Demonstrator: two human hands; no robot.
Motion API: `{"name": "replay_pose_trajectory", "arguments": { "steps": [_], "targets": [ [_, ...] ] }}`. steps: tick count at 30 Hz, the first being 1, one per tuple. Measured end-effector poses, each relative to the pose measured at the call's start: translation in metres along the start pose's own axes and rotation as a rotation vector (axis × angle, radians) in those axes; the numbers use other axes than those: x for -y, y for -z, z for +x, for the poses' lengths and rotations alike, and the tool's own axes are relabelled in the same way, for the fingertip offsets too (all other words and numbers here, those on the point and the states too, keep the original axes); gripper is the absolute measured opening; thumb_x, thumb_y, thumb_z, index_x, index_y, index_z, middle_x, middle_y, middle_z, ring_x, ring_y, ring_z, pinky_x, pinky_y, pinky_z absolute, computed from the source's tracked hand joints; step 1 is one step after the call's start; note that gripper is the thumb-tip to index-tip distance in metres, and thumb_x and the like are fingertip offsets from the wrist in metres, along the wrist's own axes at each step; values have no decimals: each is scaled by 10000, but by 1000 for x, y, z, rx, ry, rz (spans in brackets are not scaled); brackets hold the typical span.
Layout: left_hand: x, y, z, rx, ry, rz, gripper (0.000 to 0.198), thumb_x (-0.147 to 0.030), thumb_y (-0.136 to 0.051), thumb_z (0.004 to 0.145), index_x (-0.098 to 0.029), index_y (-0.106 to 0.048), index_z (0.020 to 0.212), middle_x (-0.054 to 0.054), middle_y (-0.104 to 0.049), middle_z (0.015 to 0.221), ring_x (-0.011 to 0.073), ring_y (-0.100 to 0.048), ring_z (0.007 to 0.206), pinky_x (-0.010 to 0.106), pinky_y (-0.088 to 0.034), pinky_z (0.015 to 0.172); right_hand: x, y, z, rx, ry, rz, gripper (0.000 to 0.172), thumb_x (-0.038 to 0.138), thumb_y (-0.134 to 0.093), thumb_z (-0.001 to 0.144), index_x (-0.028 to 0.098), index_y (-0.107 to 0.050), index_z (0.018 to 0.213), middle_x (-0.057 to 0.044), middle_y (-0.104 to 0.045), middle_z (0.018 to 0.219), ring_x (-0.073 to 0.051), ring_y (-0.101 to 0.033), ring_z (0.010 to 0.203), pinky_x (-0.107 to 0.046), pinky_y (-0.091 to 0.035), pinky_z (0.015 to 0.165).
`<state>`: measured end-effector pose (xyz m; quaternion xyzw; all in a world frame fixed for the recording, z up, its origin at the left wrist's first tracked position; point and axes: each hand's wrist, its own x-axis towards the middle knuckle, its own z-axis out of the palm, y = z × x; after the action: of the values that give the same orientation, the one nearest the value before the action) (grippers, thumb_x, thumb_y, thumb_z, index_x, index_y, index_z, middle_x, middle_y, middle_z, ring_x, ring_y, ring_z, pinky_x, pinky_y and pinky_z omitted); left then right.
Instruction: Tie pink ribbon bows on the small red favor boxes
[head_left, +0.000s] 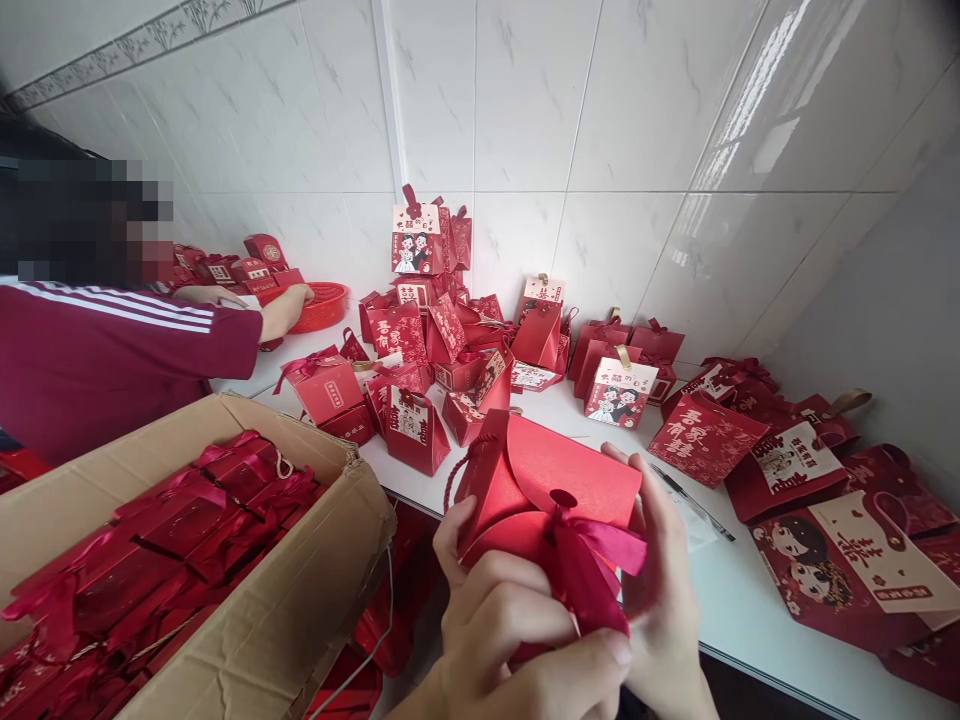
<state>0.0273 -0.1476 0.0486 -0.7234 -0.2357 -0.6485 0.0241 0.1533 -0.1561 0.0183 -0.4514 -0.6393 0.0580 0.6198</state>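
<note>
Both my hands hold a small red paper gift box (pixel 559 478) with rounded flaps, close to me at the lower middle. My left hand (pixel 499 620) is curled under and around its near side, thumb pressed on a dark pink satin ribbon (pixel 592 570) that hangs from the flap. My right hand (pixel 664 590) grips the box's right side, fingers wrapped round it and touching the ribbon. A thin red cord loop hangs off the box's left edge.
An open cardboard carton (pixel 300 590) full of red ribboned boxes stands at lower left. Several red gift boxes and bags cover the white counter (pixel 724 600) along the tiled wall. Another person in a maroon striped sleeve (pixel 112 360) reaches toward a red basket (pixel 324 305) at left.
</note>
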Motion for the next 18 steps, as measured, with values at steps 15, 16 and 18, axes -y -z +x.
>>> {"name": "replay_pose_trajectory", "arguments": {
  "steps": [15,16,18],
  "targets": [
    [-1,0,-10,22,57,-14,269,-153,-637,729,-325,-617,936,-61,-576,600,135,-580,558,479,-462,916,0,1,-1,5,-32,6,908,319,-706,698,241,-181,1435,-153,-349,1353,-349,-398,1224,-480,-481,893],
    [-1,0,-11,24,61,-13,292,-152,-637,727,-333,-614,956,-60,-578,603,138,-581,559,484,-462,916,0,1,-1,8,-31,5,905,318,-705,700,241,-181,1435,-151,-348,1353,-347,-396,1226,-476,-482,894],
    [-1,1,-11,23,58,-15,329,-146,-633,727,-346,-607,987,-61,-580,603,141,-580,555,493,-458,920,-1,2,-1,8,-29,6,901,319,-703,701,238,-185,1433,-152,-350,1352,-343,-397,1227,-470,-483,895]
  ]
}}
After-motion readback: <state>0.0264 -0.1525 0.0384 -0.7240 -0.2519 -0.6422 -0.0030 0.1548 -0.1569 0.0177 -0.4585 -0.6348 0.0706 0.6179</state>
